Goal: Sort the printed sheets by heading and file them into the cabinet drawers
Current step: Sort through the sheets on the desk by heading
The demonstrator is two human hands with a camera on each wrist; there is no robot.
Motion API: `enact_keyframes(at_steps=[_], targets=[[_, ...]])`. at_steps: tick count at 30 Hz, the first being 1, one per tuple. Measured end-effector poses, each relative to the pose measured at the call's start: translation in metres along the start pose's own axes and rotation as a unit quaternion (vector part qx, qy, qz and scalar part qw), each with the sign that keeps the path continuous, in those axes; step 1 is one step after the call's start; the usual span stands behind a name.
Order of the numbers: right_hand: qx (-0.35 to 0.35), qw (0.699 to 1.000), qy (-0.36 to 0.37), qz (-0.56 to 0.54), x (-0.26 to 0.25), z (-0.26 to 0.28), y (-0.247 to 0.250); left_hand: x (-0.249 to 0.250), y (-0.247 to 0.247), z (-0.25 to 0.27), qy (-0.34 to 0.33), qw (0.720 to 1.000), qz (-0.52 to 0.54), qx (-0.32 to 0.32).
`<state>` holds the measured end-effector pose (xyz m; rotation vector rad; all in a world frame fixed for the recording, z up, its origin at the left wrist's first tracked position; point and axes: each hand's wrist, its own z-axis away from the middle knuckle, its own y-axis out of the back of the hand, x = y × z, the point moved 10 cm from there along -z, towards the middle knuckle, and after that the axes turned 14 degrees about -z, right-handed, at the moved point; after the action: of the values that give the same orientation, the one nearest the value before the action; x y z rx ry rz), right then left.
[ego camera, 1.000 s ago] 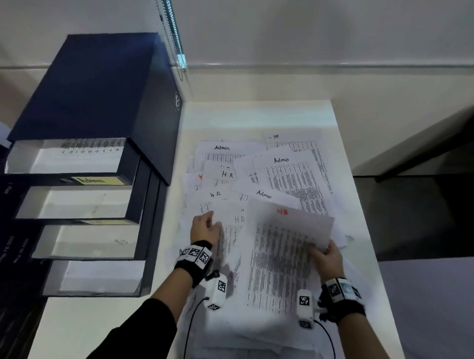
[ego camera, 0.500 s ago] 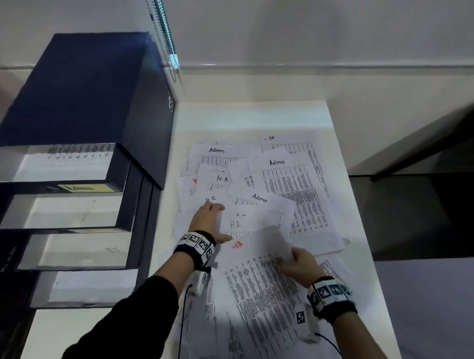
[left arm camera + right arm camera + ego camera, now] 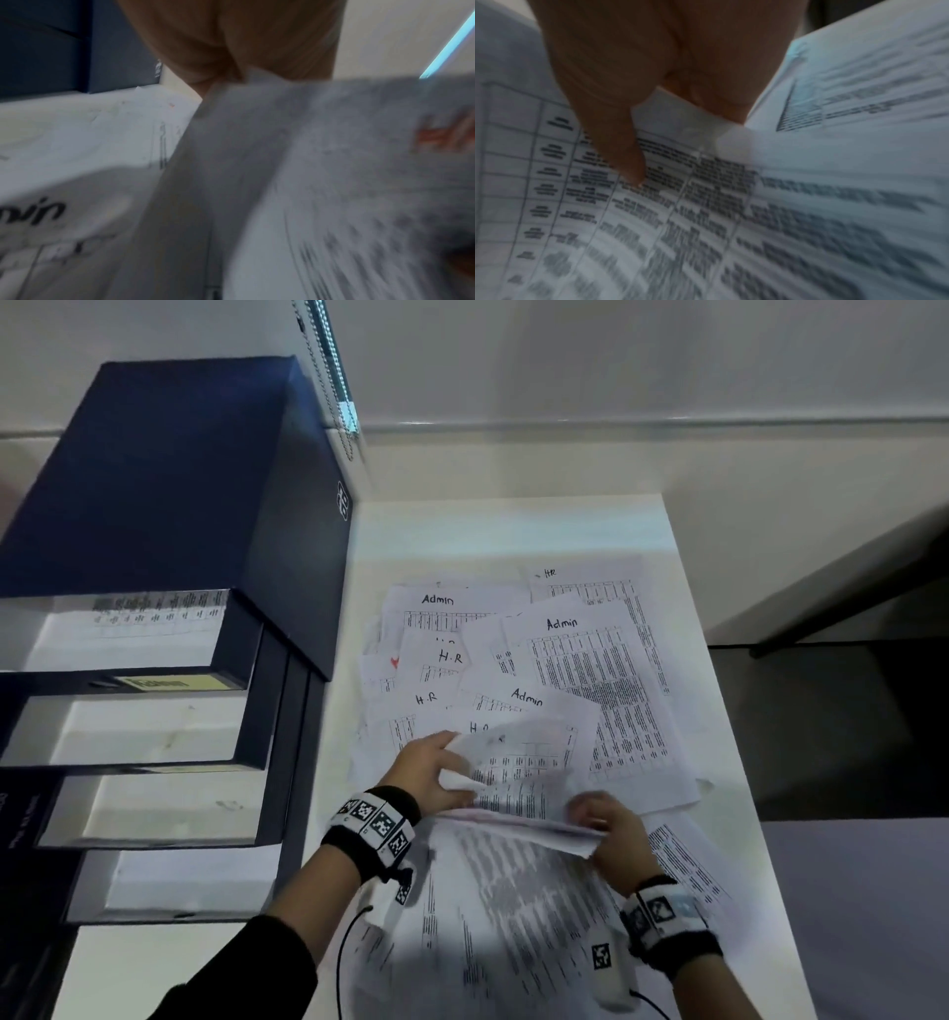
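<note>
Setting: white desk (image 3: 513, 531) against a pale wall, dark blue cabinet (image 3: 169, 474) standing at its left end.
Drawers: four pulled open in steps; top drawer (image 3: 128, 629) already with a printed sheet inside and a yellow label on its front, wording too blurred to read; second drawer (image 3: 144, 731) and third drawer (image 3: 154, 806) showing only pale floors; bottom drawer (image 3: 179, 886) seemingly with white paper inside, hard to confirm.
Pile: loose sheets (image 3: 590, 670) spread over the middle of the desk, overlapping, headed "Admin", "H.R" and "HR", unsorted.
Left hand (image 3: 429, 770): curled round the left edge of a lifted sheet (image 3: 518, 762), gripping it.
Right hand (image 3: 611, 834): pinching the near right corner of the same lifted paper, thumb on top in the right wrist view.
Lifted sheet: raised off the pile between both hands, bowed and blurred; reddish heading visible in the left wrist view, not legible.
Progress: early, by the look of it; at least one sheet filed, most of the pile not yet sorted.
Left to do: reading headings, grouping, filing into the matching drawers.
</note>
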<state>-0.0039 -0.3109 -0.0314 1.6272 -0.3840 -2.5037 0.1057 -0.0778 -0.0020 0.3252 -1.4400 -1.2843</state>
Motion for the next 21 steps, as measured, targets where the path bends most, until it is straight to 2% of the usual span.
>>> enact_keyframes(at_steps=[3, 6, 7, 9, 11, 12, 13, 15, 16, 18, 21], targets=[[0.025, 0.995, 0.032, -0.087, -0.018, -0.001, 0.019, 0.017, -0.006, 0.018, 0.010, 0.993, 0.096, -0.061], [-0.044, 0.988, 0.021, -0.149, -0.032, -0.007, 0.006, 0.024, -0.021, 0.033, 0.039, 0.963, 0.196, -0.180], [-0.066, 0.982, 0.011, -0.178, -0.036, -0.010, -0.003, 0.020, -0.021, 0.033, 0.045, 0.958, 0.214, -0.184], [-0.078, 0.969, -0.009, -0.236, -0.045, -0.016, -0.015, -0.001, -0.010, 0.026, 0.079, 0.954, 0.262, -0.125], [-0.053, 0.963, -0.026, -0.264, -0.045, -0.023, -0.017, -0.023, -0.003, 0.018, 0.112, 0.916, 0.383, -0.035], [-0.037, 0.962, -0.027, -0.269, -0.047, -0.025, -0.014, -0.038, 0.000, 0.017, 0.155, 0.897, 0.414, 0.020], [-0.021, 0.965, -0.027, -0.262, -0.044, -0.027, -0.010, -0.057, 0.001, 0.019, 0.223, 0.889, 0.392, 0.073], [-0.011, 0.963, -0.047, -0.264, -0.031, -0.029, -0.005, -0.089, 0.007, 0.024, 0.334, 0.897, 0.251, 0.145], [-0.015, 0.961, -0.071, -0.268, -0.020, -0.029, -0.005, -0.091, 0.008, 0.019, 0.338, 0.916, 0.168, 0.135], [-0.039, 0.970, -0.118, -0.208, 0.003, -0.024, -0.008, -0.084, 0.004, 0.003, 0.289, 0.952, 0.049, 0.088], [-0.052, 0.983, -0.152, -0.087, 0.029, -0.012, -0.007, -0.074, 0.004, -0.011, 0.235, 0.968, 0.008, 0.092]])
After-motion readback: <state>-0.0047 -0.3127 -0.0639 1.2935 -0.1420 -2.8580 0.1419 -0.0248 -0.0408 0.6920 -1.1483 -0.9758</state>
